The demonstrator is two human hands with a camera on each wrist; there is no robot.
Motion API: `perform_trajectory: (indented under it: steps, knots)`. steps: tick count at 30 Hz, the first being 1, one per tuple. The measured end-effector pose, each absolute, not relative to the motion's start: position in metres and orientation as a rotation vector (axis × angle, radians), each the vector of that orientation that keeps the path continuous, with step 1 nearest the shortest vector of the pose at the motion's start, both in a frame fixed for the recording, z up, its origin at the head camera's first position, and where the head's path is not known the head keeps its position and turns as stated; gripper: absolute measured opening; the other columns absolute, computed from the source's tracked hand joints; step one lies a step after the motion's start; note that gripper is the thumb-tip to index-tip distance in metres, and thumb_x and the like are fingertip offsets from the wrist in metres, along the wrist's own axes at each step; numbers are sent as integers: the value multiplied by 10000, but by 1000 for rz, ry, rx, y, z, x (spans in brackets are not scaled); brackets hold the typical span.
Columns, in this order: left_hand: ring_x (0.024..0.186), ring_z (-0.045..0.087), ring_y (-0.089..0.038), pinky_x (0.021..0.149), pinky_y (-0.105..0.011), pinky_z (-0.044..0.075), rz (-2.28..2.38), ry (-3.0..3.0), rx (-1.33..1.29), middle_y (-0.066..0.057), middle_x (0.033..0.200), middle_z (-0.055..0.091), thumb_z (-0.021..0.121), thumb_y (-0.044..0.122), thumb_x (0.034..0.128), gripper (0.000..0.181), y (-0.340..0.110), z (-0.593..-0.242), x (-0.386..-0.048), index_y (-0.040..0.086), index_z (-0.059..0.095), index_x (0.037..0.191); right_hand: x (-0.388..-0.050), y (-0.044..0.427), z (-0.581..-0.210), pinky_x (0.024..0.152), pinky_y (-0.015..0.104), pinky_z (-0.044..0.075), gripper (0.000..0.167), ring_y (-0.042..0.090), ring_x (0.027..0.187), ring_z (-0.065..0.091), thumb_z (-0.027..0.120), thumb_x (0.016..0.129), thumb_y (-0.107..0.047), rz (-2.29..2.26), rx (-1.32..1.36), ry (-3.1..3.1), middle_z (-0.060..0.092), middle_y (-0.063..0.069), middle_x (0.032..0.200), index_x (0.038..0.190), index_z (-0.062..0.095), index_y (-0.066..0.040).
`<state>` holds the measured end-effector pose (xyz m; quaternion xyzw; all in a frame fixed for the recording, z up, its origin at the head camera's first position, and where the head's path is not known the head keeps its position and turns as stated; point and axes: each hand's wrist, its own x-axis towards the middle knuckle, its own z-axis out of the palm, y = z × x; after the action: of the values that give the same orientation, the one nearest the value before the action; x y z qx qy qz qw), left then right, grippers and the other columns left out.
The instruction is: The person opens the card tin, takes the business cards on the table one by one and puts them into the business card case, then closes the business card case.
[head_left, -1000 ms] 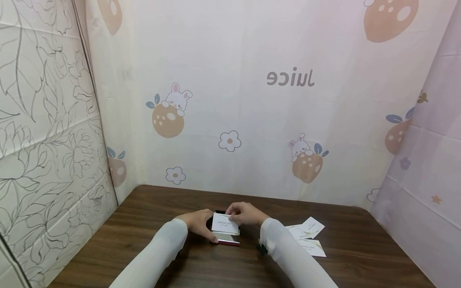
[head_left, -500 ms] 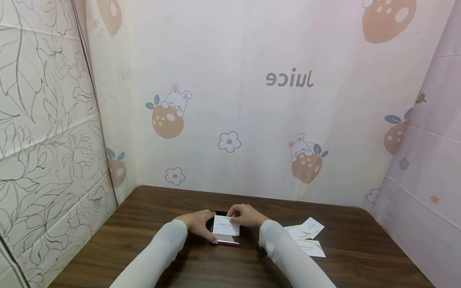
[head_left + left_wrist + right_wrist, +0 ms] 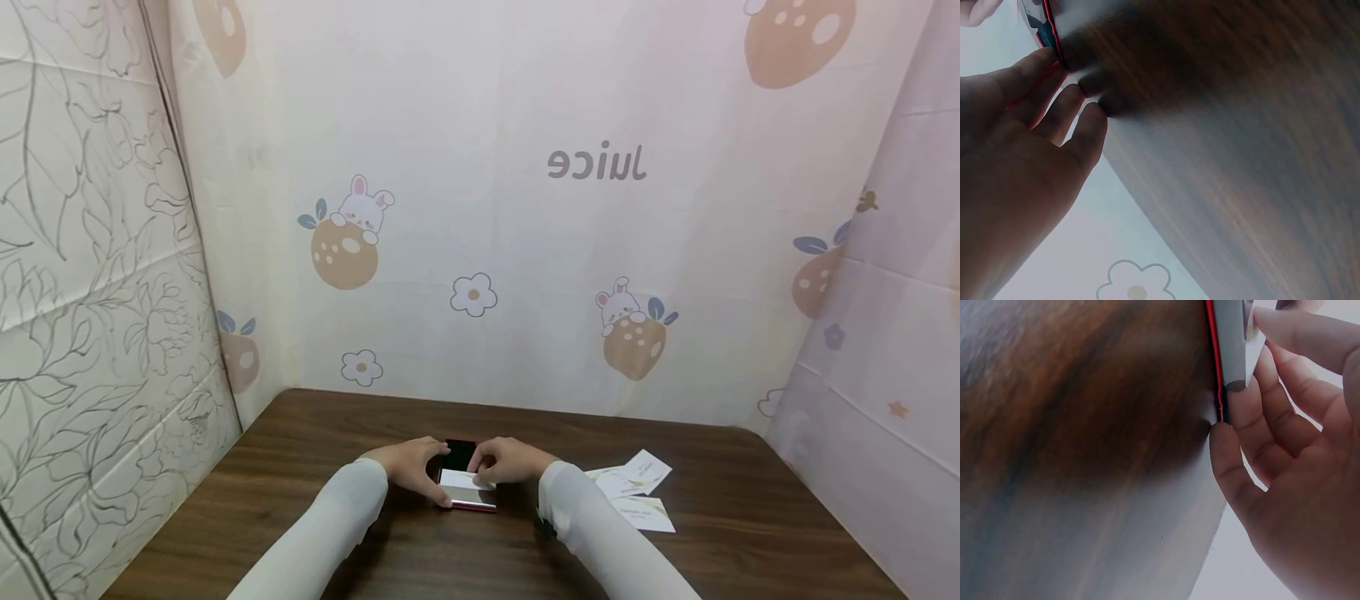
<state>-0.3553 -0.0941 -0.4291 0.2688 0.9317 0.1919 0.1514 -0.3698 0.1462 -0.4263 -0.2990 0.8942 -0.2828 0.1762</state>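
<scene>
A flat card case (image 3: 472, 495) with a silver front, black inside and red edge lies open on the wooden table. My left hand (image 3: 411, 467) holds its left side, thumb at the near corner and fingers at the far part. A white business card (image 3: 457, 478) lies in the case, its near part hidden at the silver section. My right hand (image 3: 514, 461) pinches the card's right side with thumb and curled index finger. In the right wrist view, the other fingers rest along the edge of the case (image 3: 1230, 350). The left wrist view shows left fingertips (image 3: 1054, 56) touching the case.
Several loose white cards with gold marks overlap to the right of my right forearm, among them a lower card (image 3: 647, 514) and an upper card (image 3: 647, 472). Behind the wooden table (image 3: 247, 500) hangs a printed curtain (image 3: 420, 333).
My right hand has moved the card toward me, so less of it shows and more of the black inside is bare. The left hand stays on the case.
</scene>
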Motion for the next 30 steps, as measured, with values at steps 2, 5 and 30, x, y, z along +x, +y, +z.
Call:
perform_trajectory:
  steps: [2,5,30]
  knots:
    - [1319,457,-242,1078,-464,381,558,2671,766,-74,1459,469,809,578,714,948,-94,-430,-355,94,494,1466,-369,146,-426,701,288,478,57,104,753,557,731,916,-146,-800,-854,2519,618,-65,831,949,695,-176]
    - [1315,458,-247,1079,-471,381,568,2664,769,-78,1454,471,813,564,717,942,-94,-429,-354,87,493,1464,-367,146,-425,701,288,478,58,105,749,554,729,916,-132,-803,-869,2511,619,-62,828,947,692,-164]
    - [1329,454,-261,1080,-482,380,582,2653,766,-89,1474,459,816,554,725,934,-94,-425,-352,84,493,1465,-362,150,-422,692,274,472,133,87,733,547,753,894,-121,-767,-897,2541,611,-82,806,1017,726,-163]
